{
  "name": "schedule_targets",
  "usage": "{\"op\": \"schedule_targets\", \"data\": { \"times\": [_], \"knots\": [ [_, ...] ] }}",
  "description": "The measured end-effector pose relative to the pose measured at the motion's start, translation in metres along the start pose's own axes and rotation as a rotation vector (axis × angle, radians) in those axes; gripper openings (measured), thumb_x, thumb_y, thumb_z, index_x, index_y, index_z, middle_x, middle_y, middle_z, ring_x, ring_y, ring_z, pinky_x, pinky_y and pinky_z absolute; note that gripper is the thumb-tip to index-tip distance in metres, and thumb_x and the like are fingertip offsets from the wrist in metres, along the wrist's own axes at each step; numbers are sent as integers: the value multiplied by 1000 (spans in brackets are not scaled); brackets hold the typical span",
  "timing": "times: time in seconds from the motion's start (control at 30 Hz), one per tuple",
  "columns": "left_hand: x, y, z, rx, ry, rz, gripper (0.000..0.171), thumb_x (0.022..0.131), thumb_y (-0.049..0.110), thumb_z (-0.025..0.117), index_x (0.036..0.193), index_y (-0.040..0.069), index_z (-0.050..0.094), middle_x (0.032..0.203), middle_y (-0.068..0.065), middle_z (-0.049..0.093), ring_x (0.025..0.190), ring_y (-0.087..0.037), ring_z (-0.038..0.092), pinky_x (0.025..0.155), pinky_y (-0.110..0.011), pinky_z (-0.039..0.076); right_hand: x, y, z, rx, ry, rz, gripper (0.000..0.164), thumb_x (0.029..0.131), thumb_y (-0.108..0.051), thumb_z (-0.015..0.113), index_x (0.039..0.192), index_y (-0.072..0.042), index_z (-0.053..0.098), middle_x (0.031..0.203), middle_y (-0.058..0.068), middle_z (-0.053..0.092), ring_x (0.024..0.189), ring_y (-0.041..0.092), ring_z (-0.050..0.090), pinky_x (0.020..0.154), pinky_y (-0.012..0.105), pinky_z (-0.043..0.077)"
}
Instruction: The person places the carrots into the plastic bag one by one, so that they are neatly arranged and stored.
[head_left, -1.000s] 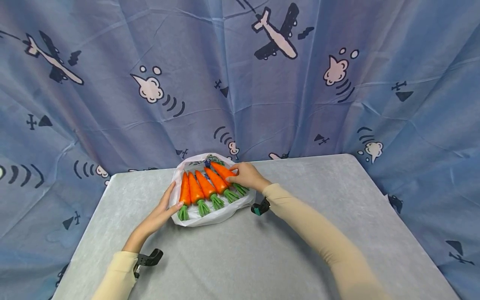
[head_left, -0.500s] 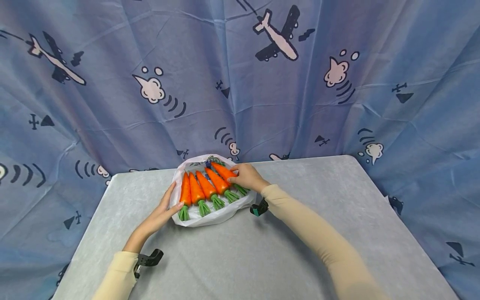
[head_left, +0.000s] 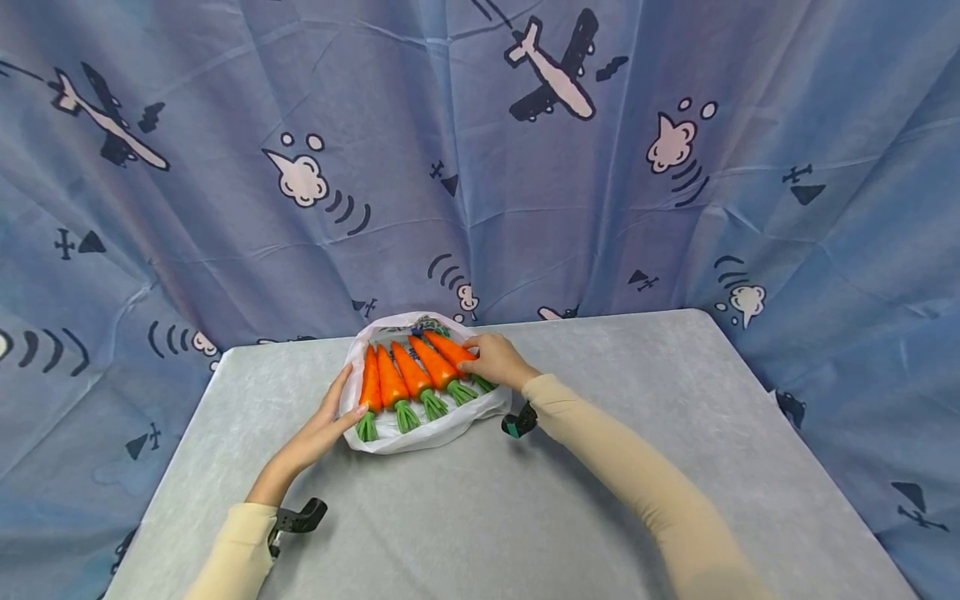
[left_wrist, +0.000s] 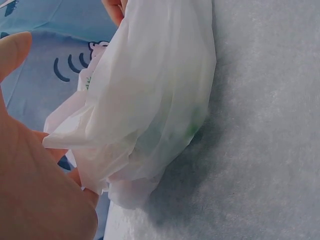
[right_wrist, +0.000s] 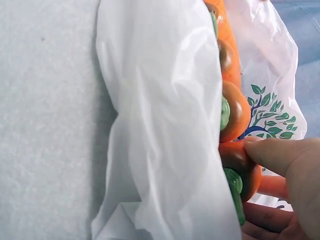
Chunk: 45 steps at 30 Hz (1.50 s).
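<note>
Several orange carrots (head_left: 393, 379) with green stem ends lie side by side in a white plastic bag (head_left: 442, 432), whose mouth is spread open on the table. At the right end of the row, my right hand (head_left: 501, 360) pinches the rightmost carrot (right_wrist: 245, 165) near its stem end, thumb on top and fingers at its far side. My left hand (head_left: 318, 429) rests along the bag's left side, its fingers extended outside and its thumb over the leftmost carrot (head_left: 370, 387). In the left wrist view, the bag's wall hides the carrots and part of the left fingers.
The grey table (head_left: 465, 525) extends around the bag on both sides and in front. A blue curtain (head_left: 420, 167) printed with planes hangs right behind the table's far edge. Both wrists wear black camera mounts (head_left: 302, 515).
My right hand and the rightmost carrot have shifted slightly toward me, closer to the neighbouring carrot. The left hand and the other carrots look almost unchanged.
</note>
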<state>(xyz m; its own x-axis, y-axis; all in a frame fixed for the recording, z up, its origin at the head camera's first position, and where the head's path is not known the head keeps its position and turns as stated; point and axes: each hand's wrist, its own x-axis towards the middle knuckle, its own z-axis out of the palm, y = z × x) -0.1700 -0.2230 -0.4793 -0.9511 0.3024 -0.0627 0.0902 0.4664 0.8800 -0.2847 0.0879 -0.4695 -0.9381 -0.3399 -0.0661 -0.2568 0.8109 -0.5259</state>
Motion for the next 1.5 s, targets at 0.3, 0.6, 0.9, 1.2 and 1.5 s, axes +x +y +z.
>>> {"op": "schedule_targets", "data": {
  "times": [0.3,0.6,0.9,1.2,1.5],
  "knots": [
    [2,-1,1,3,0,10,82,102,30,51,160,22,-6,167,-18,-11,152,-48,-7,114,-76,4,-5,6,-4,34,-9,7,46,88,-29,74,129,-10,67,117,10,71,91,18,66,74,26,55],
    [3,1,1,-3,-9,-1,81,102,32,51,160,26,-5,168,-15,-10,153,-46,-7,115,-76,5,0,6,1,-1,10,-5,44,88,-29,75,126,-9,68,111,10,74,89,19,67,77,28,55],
    [5,2,1,3,-4,5,81,102,31,51,160,26,-5,168,-15,-9,153,-46,-6,115,-75,5,1,3,2,-7,8,12,44,88,-30,74,127,-10,68,111,9,74,90,19,68,79,30,56],
    [6,1,1,4,1,17,82,101,30,52,160,23,-5,167,-15,-10,153,-45,-8,115,-75,4,0,8,1,18,19,7,46,89,-31,73,128,-8,67,118,11,73,100,22,69,86,34,58],
    [3,5,-5,45,30,14,85,101,32,54,160,21,-5,167,-17,-8,153,-46,-5,115,-75,6,-7,12,-11,67,28,4,50,89,-31,72,132,-7,63,111,12,73,92,21,68,77,31,57]
  ]
}}
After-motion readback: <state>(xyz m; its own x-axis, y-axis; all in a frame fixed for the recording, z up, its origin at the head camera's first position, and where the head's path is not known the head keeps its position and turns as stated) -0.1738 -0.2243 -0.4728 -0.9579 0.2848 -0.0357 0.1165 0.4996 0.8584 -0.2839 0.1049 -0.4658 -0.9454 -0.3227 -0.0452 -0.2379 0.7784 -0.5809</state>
